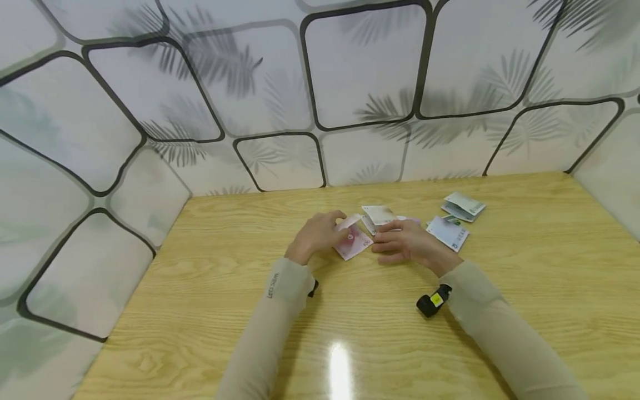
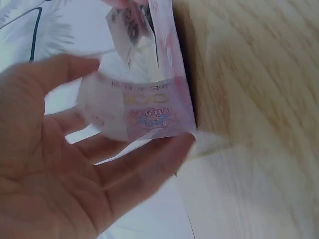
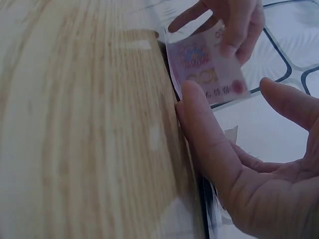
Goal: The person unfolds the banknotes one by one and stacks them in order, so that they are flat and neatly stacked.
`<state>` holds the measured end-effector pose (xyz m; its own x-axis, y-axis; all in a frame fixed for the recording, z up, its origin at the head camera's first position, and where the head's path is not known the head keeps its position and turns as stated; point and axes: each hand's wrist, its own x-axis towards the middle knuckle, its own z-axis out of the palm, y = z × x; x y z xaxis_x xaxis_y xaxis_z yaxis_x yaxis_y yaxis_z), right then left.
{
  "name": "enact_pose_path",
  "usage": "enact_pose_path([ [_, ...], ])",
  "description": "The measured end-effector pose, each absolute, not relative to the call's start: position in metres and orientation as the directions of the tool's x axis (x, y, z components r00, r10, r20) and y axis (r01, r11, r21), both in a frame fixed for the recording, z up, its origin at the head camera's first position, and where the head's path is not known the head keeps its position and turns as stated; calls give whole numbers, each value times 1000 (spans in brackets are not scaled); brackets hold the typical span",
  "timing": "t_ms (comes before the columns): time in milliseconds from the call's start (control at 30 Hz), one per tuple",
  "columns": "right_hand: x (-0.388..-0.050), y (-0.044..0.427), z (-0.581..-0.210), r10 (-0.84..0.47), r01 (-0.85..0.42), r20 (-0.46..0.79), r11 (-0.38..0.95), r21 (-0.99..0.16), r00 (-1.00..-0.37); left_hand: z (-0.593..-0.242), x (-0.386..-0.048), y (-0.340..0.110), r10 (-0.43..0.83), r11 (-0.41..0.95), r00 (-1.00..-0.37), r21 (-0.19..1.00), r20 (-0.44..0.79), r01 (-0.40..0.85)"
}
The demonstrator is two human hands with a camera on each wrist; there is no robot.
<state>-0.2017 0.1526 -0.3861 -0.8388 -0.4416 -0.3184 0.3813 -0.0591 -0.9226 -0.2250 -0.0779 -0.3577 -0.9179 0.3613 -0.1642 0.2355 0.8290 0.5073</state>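
Observation:
A folded pink banknote (image 1: 353, 244) lies on the table with one flap raised. My left hand (image 1: 318, 233) pinches that flap between thumb and fingers; in the left wrist view the pink flap (image 2: 149, 107) bends in front of the fingers. My right hand (image 1: 407, 243) is at the banknote's right end, its fingers extended and a fingertip (image 3: 193, 92) by the lower edge. Whether this finger presses on the note is unclear. Just behind the right hand stands a pale folded banknote (image 1: 380, 214), partly hidden by the fingers.
To the right lie a bluish folded banknote (image 1: 447, 232) and, farther back, a greenish folded banknote (image 1: 465, 205). A patterned curtain-like backdrop (image 1: 365, 66) rises along the back and left edges of the wooden table (image 1: 215, 278).

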Motion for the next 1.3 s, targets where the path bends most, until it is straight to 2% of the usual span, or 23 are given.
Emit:
enact_pose_path([
  [100, -202, 153, -388, -430, 362, -330, 9, -932, -840, -358, -225, -82, 320, 819, -944, 524, -82, 232],
  [333, -205, 152, -390, -377, 302, -361, 207, -930, -853, -365, -227, -93, 224, 731, -974, 656, 30, 188],
  [567, -206, 153, -388, -360, 271, -366, 287, -919, -858, -368, -227, -102, 127, 571, -992, 816, 24, 93],
  [767, -204, 156, -388, -374, 248, -335, 261, -933, -865, -365, -221, -103, 115, 369, -992, 930, -44, 1],
  [933, -201, 158, -385, -381, 234, -292, 193, -953, -877, -366, -217, -103, 132, 246, -990, 969, -57, -23],
  [1100, -201, 166, -380, -365, 236, -258, 106, -966, -895, -369, -216, -105, 123, 243, -992, 970, -15, 16],
  [1300, -203, 177, -378, -366, 220, -216, 32, -975, -905, -374, -212, -109, 204, 233, -978, 967, 52, 100],
])
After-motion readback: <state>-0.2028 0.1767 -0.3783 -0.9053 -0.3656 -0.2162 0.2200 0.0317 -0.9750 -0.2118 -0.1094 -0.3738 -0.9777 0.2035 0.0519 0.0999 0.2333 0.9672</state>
